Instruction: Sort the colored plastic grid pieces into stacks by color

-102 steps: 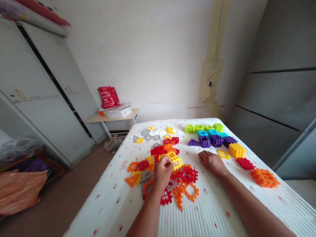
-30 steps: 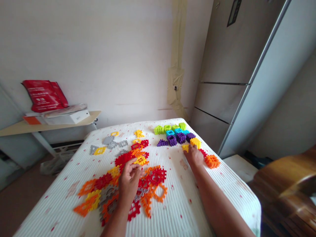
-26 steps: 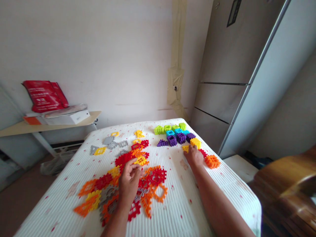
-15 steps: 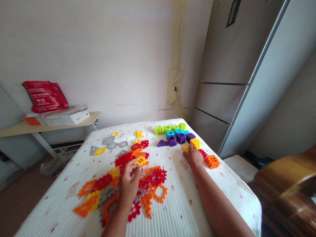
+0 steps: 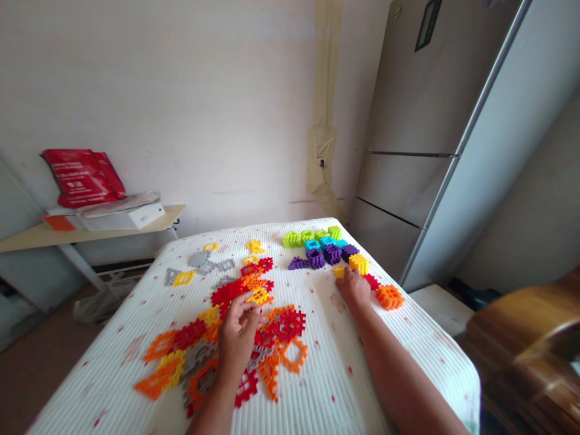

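Left hand point(image 5: 238, 326) half-curled over jumbled toothed pieces point(image 5: 290, 325); right hand point(image 5: 356, 287), fingers down at a flat yellow piece point(image 5: 339, 273) near the bed's point(image 5: 326, 362) right edge; can't tell either grip!

Diffuse, moderate light from an unseen source reaches my left hand point(image 5: 238, 326) and right hand point(image 5: 356, 290), leaving soft-edged shading on the white sheet point(image 5: 326, 362) around them. Far right of both, wide-angle distortion stretches and blurs a glossy brown wooden object point(image 5: 521, 326); far left, the floor point(image 5: 31, 350) is dim.
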### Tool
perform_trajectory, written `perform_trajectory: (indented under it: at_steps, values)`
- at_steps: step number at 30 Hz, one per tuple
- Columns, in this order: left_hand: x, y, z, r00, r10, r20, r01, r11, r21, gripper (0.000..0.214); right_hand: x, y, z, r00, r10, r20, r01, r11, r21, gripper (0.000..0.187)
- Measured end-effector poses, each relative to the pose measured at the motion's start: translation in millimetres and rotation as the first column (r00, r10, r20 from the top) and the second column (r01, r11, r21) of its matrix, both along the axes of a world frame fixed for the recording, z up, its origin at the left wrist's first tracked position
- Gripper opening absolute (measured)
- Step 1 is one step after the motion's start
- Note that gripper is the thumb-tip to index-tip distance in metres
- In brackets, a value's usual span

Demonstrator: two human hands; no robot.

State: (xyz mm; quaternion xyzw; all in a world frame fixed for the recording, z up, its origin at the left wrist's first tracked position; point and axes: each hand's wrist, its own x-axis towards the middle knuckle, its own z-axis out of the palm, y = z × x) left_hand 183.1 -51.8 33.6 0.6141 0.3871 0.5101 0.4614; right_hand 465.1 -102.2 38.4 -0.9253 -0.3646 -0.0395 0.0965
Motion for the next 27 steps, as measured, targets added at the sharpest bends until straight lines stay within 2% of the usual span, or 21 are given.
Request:
perform_trajectory:
  at_steps: [17, 22, 24, 27]
  values:
    - [-0.4, -0.6, -0.5, 1.0, 0.006, 0.015, -0.005, 1.0, -0.024, 0.042, -0.8, 4.0, 2.2, 0.999, -0.006, -0.046, 0.004, 0.999, -0.046, 0.033]
    - [0.7, -3.0, 1.5, 1.0, 0.014, 0.02, -0.013, 0.999, -0.031, 0.041, -7.1, -1.1, 4.8, 0.999, 0.031, 0.027, -0.032, 0.999, 0.006, 0.034]
    - [0.1, -1.9, 1.2, 0.999, 0.029, 0.022, -0.028, 0.999, -0.024, 0.039, -12.5, -2.5, 7.1, 0.995, 0.072, 0.067, -0.074, 0.997, 0.036, 0.031]
    - [-6.8, 4.0, 1.4, 0.993, 0.108, 0.039, -0.108, 0.994, -0.004, 0.036, -23.0, -1.9, 9.5, 0.964, 0.234, 0.129, -0.245, 0.966, 0.083, 0.026]
